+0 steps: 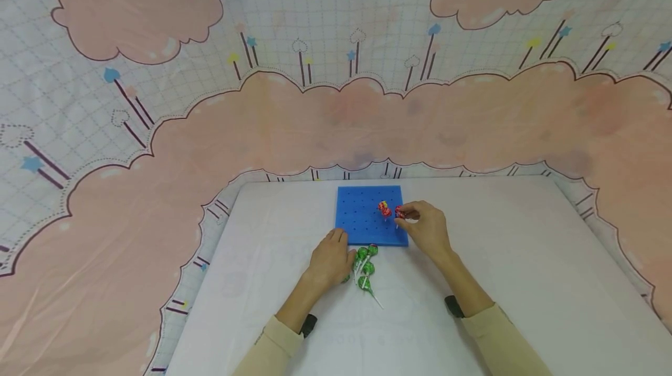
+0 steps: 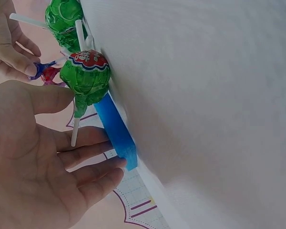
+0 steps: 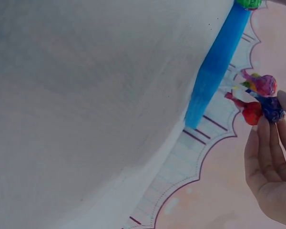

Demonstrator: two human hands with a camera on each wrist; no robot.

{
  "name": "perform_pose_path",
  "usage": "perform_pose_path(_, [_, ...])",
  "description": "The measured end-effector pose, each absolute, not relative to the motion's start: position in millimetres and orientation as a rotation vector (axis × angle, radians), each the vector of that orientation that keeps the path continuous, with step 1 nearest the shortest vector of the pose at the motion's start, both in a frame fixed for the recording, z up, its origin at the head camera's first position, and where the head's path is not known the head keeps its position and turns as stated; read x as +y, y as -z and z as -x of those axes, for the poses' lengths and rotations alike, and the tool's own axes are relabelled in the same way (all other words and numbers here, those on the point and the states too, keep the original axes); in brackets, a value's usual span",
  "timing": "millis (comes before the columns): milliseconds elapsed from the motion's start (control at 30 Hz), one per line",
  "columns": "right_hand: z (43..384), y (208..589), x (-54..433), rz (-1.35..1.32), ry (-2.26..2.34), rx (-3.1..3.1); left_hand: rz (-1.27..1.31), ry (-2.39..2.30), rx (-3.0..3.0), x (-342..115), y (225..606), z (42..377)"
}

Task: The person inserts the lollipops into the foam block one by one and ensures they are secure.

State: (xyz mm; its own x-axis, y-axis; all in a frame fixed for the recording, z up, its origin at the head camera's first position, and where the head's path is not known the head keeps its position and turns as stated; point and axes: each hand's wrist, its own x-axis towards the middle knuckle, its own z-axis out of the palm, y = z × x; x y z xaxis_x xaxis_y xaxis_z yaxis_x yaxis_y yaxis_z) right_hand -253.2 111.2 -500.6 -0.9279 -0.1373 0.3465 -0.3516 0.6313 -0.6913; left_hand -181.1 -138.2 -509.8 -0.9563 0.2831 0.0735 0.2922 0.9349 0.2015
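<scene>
A blue pegboard [image 1: 362, 236] with rows of small holes lies on the white table. My right hand [image 1: 427, 227] pinches a blue-wrapped lollipop [image 3: 272, 109] between thumb and fingers, above the board's right side. Beside it, a red lollipop [image 3: 251, 113] and a pink-and-yellow one [image 3: 263, 85] show in the right wrist view; their sticks point toward the board. My left hand [image 1: 329, 259] rests its loosely bent fingers against the board's near left corner. Several green lollipops [image 1: 368, 269] lie next to its thumb, and one green lollipop [image 2: 88, 74] looks close to the thumb tip.
The white table [image 1: 252, 259] extends to both sides of the board. Behind it hangs a cloth [image 1: 336, 125] printed with clouds. Dark wrist bands [image 1: 454, 306] sit below each hand.
</scene>
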Motion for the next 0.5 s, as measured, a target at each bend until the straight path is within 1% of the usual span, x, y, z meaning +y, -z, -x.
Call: perform_pose_path(500, [253.3, 502.5, 110.2, -0.405, -1.130, -2.653, 0.454, 0.314, -3.044, -137.8, 509.0, 181.0])
